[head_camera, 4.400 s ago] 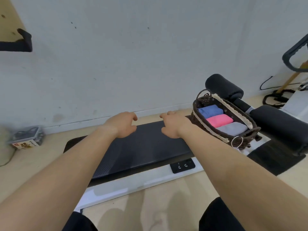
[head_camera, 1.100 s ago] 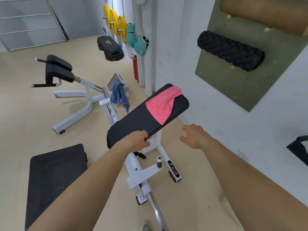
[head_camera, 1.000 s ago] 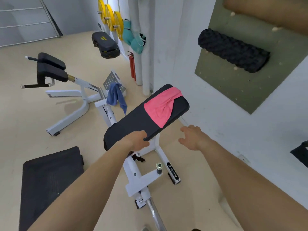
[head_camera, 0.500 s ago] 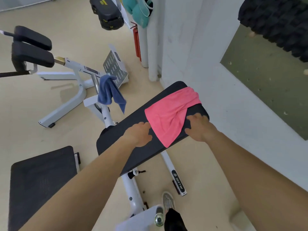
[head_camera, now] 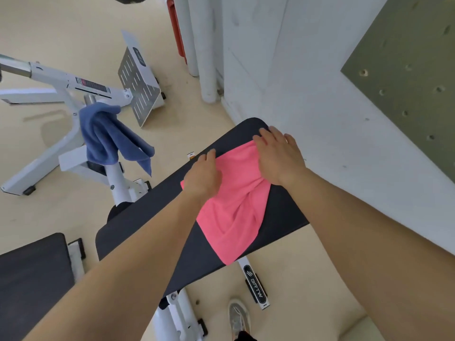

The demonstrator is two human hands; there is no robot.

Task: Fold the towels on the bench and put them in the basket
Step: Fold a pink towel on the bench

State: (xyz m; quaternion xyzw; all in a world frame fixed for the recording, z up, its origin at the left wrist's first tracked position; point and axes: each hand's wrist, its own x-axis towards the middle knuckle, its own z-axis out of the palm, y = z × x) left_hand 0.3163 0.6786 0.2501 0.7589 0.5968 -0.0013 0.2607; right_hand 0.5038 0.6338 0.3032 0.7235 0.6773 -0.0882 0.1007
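A pink towel (head_camera: pixel 231 212) lies crumpled across the black bench pad (head_camera: pixel 283 212), its near corner hanging over the pad's edge. My left hand (head_camera: pixel 203 175) is curled on the towel's far left corner. At the far right corner my right hand (head_camera: pixel 278 156) rests on the towel, and the cloth bunches under its wrist. A blue towel (head_camera: pixel 108 139) hangs over the white frame of another machine to the left. The basket is out of view.
A white wall with a green pegboard (head_camera: pixel 406 82) runs close along the right. A white machine frame (head_camera: pixel 61 82) stands at the left, a black mat (head_camera: pixel 29 279) lies at the lower left, and a red extinguisher (head_camera: pixel 176 28) leans by pipes. My shoe (head_camera: pixel 237 316) is under the bench.
I have stepped closer and the view has tilted down. Both hands have moved forward along the pad to the pink towel's far corners, the left from the bare pad onto the towel.
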